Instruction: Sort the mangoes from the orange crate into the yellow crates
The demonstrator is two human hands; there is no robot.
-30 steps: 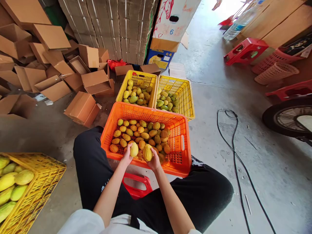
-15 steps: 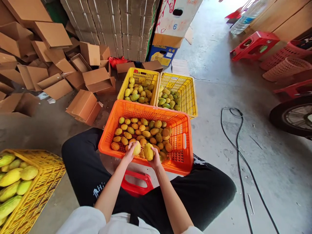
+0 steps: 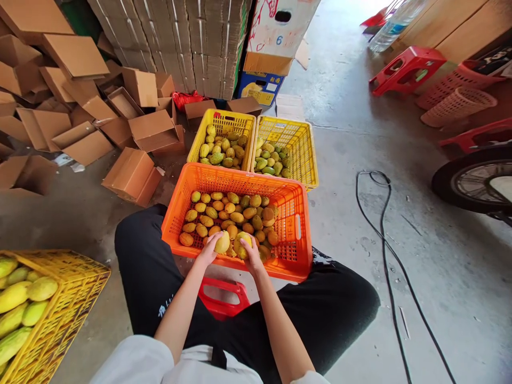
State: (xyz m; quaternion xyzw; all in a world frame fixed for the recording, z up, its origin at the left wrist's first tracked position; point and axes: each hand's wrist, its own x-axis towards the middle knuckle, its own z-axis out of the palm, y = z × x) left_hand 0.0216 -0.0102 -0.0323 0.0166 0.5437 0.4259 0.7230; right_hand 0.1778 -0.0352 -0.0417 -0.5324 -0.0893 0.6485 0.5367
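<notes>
An orange crate (image 3: 298,234) of several yellow-brown fruits sits on the floor between my knees. My left hand (image 3: 208,252) is closed round one pale yellow fruit (image 3: 222,243) at the crate's near edge. Beside it, my right hand (image 3: 252,255) grips a second yellow fruit (image 3: 242,242) just above the pile. Both hands hover over the near part of the crate, almost touching each other.
Two yellow crates (image 3: 310,160) with greenish fruit stand behind the orange one. Another yellow crate (image 3: 68,309) of larger fruit is at my lower left. Cardboard boxes (image 3: 132,176) litter the left floor. A black cable (image 3: 384,224), red stools (image 3: 404,69) and a wheel (image 3: 472,181) lie right.
Both hands have lowered slightly toward the fruit pile, still holding their fruits. The camera view shifted a little.
</notes>
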